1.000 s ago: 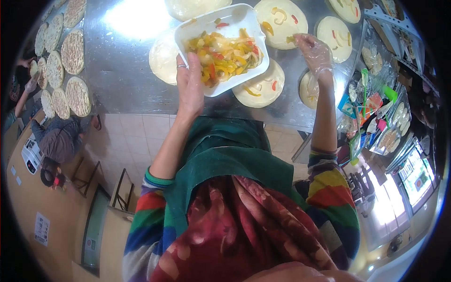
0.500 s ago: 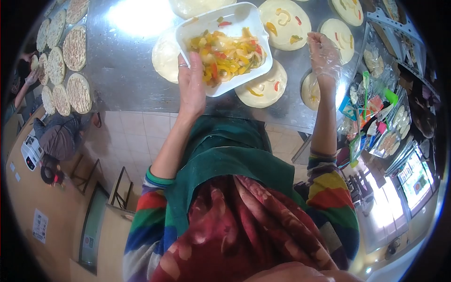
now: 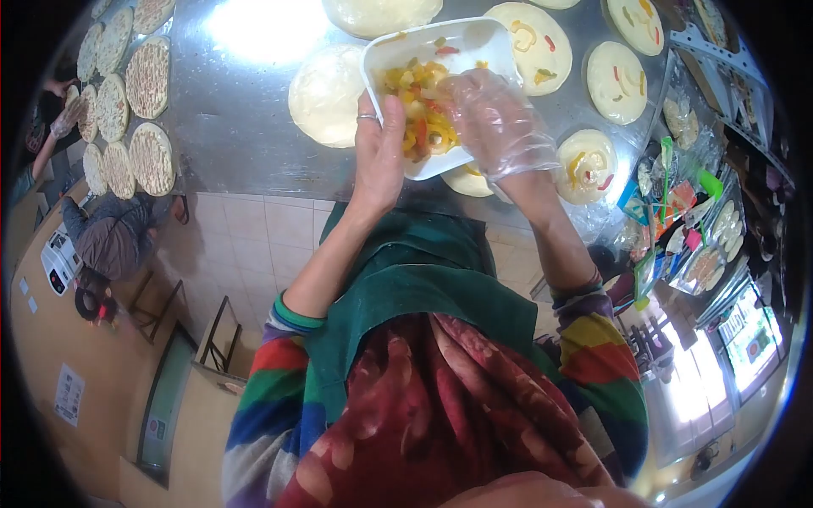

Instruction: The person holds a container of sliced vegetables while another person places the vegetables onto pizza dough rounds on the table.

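My left hand (image 3: 381, 157) is closed on the near left rim of a white plastic tray (image 3: 487, 35), thumb on the inside. Cooked yellow, red and green pepper strips (image 3: 419, 93) with onion lie in the tray. Over its right side, my right hand (image 3: 495, 123), in a clear plastic glove, dips curled fingers into the strips; the fingertips are partly hidden. Close by on the metal table lie pale round dough discs: a plain dough disc (image 3: 326, 97) to the left, a topped dough disc (image 3: 584, 165) to the right, and one partly under the tray.
Several dough discs (image 3: 616, 83) with pepper pieces lie on the metal table (image 3: 229, 127). Browned flatbreads (image 3: 151, 161) stand at the far left, where another person's gloved hand (image 3: 66, 118) shows. Bagged goods and utensils (image 3: 677, 199) crowd the right side.
My right hand has moved left from the discs on the right into the tray. The tray and my left hand have shifted slightly right, and the right-hand disc is now uncovered.
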Demonstrator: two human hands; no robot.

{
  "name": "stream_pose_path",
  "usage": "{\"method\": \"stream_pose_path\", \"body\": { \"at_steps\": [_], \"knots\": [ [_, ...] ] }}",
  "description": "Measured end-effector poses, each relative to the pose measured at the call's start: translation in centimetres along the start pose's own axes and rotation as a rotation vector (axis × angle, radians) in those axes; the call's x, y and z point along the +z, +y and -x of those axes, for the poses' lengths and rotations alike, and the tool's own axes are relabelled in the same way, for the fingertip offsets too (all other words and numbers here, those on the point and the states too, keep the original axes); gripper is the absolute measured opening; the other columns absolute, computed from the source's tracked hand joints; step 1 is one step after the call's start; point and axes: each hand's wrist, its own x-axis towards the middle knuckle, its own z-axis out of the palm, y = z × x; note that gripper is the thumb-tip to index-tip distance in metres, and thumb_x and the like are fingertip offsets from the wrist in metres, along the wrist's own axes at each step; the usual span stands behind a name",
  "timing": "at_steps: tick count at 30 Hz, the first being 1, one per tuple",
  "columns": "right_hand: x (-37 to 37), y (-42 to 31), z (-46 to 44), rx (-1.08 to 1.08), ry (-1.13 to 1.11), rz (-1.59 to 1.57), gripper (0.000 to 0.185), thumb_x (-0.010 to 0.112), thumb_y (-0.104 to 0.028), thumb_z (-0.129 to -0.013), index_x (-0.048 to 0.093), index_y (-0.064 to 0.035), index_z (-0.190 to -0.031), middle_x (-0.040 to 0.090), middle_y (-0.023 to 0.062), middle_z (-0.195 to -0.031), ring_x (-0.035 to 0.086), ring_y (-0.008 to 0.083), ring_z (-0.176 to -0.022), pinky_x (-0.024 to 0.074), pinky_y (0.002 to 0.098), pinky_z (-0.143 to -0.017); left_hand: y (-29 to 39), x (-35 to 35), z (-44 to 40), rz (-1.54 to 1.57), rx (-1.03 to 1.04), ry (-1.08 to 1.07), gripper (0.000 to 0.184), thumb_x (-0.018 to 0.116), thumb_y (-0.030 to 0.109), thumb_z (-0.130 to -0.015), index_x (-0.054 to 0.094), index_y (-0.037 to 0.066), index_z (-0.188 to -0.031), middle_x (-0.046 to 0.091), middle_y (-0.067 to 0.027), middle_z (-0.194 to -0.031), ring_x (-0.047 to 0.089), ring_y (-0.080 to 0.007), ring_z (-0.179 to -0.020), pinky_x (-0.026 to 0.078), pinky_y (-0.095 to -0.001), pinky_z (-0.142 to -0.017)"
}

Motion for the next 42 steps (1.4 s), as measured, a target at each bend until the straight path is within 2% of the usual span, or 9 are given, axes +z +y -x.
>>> {"method": "stream_pose_path", "body": {
  "at_steps": [6, 12, 21, 22, 25, 28, 31, 35, 42],
  "knots": [
    [0.2, 0.6, -0.6, 0.09, -0.147, -0.102, 0.019, 0.063, -0.015, -0.088, 0.064, -0.0034, -0.103, 0.063, 0.0151, -0.096, 0.062, 0.0306, -0.089, 0.051, 0.0366, -0.076, -0.1, -0.5, 0.2, 0.011, -0.035, 0.003, 0.054, 0.039, 0.04, -0.103, 0.031, -0.001, -0.138, 0.049, -0.0136, -0.126, 0.05, -0.0167, -0.113, 0.046, -0.0306, -0.094],
    [-1.5, 2.4, -1.4, 0.369, -0.24, -0.626, 0.022, 0.068, -0.019, -0.088, 0.066, -0.0009, -0.099, 0.068, 0.0102, -0.092, 0.065, 0.0164, -0.084, 0.0496, 0.0275, -0.08, -0.3, -0.5, -0.6, 0.02, -0.051, 0.014, 0.052, 0.039, 0.04, -0.103, 0.032, 0.001, -0.137, 0.049, -0.0136, -0.125, 0.051, -0.017, -0.113, 0.047, -0.0305, -0.093],
    [-8.0, 10.9, -6.3, 0.571, 0.056, -0.717, 0.026, 0.073, -0.024, -0.085, 0.069, -0.0048, -0.103, 0.07, 0.0007, -0.095, 0.063, 0.0091, -0.083, 0.0499, 0.0238, -0.067, -0.4, 0.0, -3.9, 0.009, -0.048, 0.025, 0.055, 0.037, 0.043, -0.102, 0.027, 0.004, -0.139, 0.048, -0.016, -0.132, 0.055, -0.0237, -0.118, 0.051, -0.0381, -0.097],
    [-8.1, 13.1, -6.9, 0.627, 0.086, -0.657, 0.031, 0.07, -0.031, -0.086, 0.069, -0.0086, -0.108, 0.063, -0.0064, -0.084, 0.043, 0.0018, -0.063, 0.0325, 0.0181, -0.055, -0.3, -0.1, -4.2, 0.02, -0.052, 0.035, 0.055, 0.037, 0.043, -0.102, 0.027, 0.004, -0.139, 0.048, -0.0159, -0.132, 0.055, -0.0239, -0.118, 0.051, -0.0385, -0.097],
    [-8.9, 18.2, -9.8, 0.754, 0.044, -0.353, 0.033, 0.07, -0.034, -0.085, 0.069, -0.0106, -0.109, 0.063, -0.0035, -0.079, 0.048, 0.0053, -0.064, 0.0369, 0.021, -0.057, 0.1, -1.0, -4.8, 0.077, -0.034, 0.054, 0.055, 0.037, 0.044, -0.102, 0.028, 0.004, -0.139, 0.048, -0.0159, -0.132, 0.056, -0.0245, -0.118, 0.051, -0.0398, -0.097],
    [-7.1, 22.2, -12.3, 0.56, 0.076, 0.074, 0.037, 0.066, -0.04, -0.084, 0.069, -0.0095, -0.105, 0.064, 0.0024, -0.079, 0.055, 0.0115, -0.068, 0.0437, 0.0266, -0.064, 1.4, -1.6, -4.8, 0.088, -0.023, 0.104, 0.057, 0.037, 0.046, -0.101, 0.029, 0.005, -0.139, 0.048, -0.0151, -0.132, 0.055, -0.0245, -0.119, 0.051, -0.0401, -0.097],
    [-3.7, 28.3, -14.3, 0.436, 0.063, 0.023, 0.042, 0.061, -0.044, -0.086, 0.069, -0.0074, -0.106, 0.068, 0.0071, -0.085, 0.062, 0.0173, -0.076, 0.0479, 0.0322, -0.073, 2.6, -1.6, -4.7, 0.099, -0.011, 0.129, 0.058, 0.038, 0.047, -0.101, 0.029, 0.005, -0.139, 0.046, -0.0146, -0.134, 0.053, -0.0241, -0.122, 0.051, -0.0393, -0.097],
    [-4.5, 18.2, -16.6, 0.502, -0.006, 0.437, 0.032, 0.052, -0.033, -0.09, 0.071, -0.0084, -0.097, 0.067, 0.0207, -0.098, 0.064, 0.0379, -0.091, 0.0498, 0.0473, -0.08, 3.0, -1.6, -4.9, 0.105, -0.006, 0.148, 0.058, 0.038, 0.048, -0.101, 0.029, 0.004, -0.139, 0.046, -0.0147, -0.134, 0.052, -0.0243, -0.122, 0.051, -0.0392, -0.098],
    [-7.7, 11.0, -15.6, 0.337, 0.104, 0.271, 0.026, 0.057, -0.033, -0.087, 0.069, -0.0095, -0.088, 0.068, 0.0187, -0.098, 0.064, 0.0353, -0.093, 0.0501, 0.045, -0.08, 3.3, -0.6, -5.5, 0.181, 0.002, 0.123, 0.05, 0.037, 0.04, -0.103, 0.031, 0.003, -0.136, 0.051, -0.0146, -0.126, 0.056, -0.0204, -0.113, 0.05, -0.034, -0.093]
  ]
}}
